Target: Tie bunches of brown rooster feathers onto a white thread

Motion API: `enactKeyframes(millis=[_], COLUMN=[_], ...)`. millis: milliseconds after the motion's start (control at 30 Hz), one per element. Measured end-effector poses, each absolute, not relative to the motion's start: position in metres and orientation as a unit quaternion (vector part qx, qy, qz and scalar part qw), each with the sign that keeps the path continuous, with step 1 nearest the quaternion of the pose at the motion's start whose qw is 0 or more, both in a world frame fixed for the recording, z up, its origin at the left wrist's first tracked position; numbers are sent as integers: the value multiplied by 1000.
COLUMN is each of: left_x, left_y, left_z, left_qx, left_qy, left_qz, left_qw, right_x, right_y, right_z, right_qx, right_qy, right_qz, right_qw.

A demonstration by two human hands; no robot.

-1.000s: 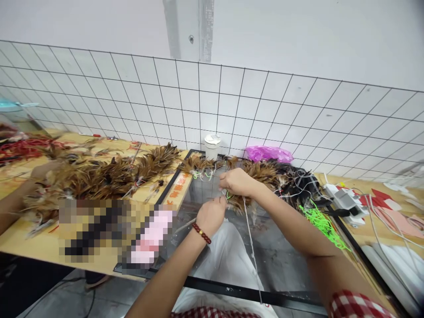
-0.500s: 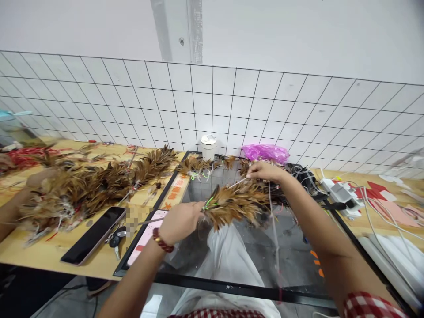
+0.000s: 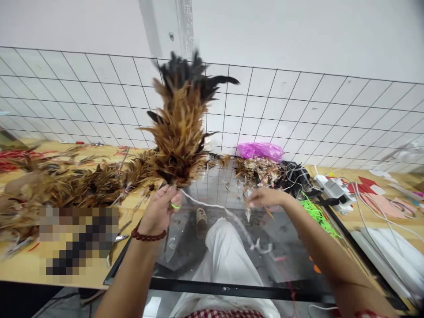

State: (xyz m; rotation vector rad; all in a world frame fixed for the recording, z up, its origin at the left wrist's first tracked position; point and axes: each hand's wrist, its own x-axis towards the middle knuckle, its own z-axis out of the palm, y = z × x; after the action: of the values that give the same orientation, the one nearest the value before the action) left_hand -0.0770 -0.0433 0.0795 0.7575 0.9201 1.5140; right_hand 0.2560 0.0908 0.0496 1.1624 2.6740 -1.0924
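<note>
My left hand (image 3: 161, 211) is closed around the base of a bundle of brown and black feathers (image 3: 180, 128) and holds it upright above the glass tabletop (image 3: 291, 260). A green tie shows at the grip. A white string (image 3: 215, 206) runs from the bundle's base to the right and down. My right hand (image 3: 265, 197) hovers over the glass with its fingers pinched on a thin strand near the loose feather heap (image 3: 256, 168).
A long pile of tied feather bundles (image 3: 73, 187) lies on the wooden table at left. A pink plastic bag (image 3: 260, 151), black and green cords (image 3: 314, 214), a white power strip (image 3: 333, 187) and red paper scraps sit at right. A blurred patch covers items at lower left.
My left hand has swung the feather bundle from lying sideways over the glass up to upright. My right hand has dropped from the far heap toward the glass, trailing string.
</note>
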Motion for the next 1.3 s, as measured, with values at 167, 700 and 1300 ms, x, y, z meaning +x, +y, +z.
enactKeyframes(millis=[167, 700, 1300], left_x=[-50, -47, -35], left_y=[-18, 2, 5], left_z=[55, 5, 2], left_qx=[191, 113, 101], left_qy=[318, 254, 254], left_qz=[712, 744, 655], left_qw=[596, 607, 705], right_x=[125, 41, 151], right_y=[127, 172, 110], right_z=[44, 10, 31], right_qx=[441, 532, 421], right_qy=[848, 800, 751], right_qz=[-269, -238, -409], right_qw=[-121, -139, -301])
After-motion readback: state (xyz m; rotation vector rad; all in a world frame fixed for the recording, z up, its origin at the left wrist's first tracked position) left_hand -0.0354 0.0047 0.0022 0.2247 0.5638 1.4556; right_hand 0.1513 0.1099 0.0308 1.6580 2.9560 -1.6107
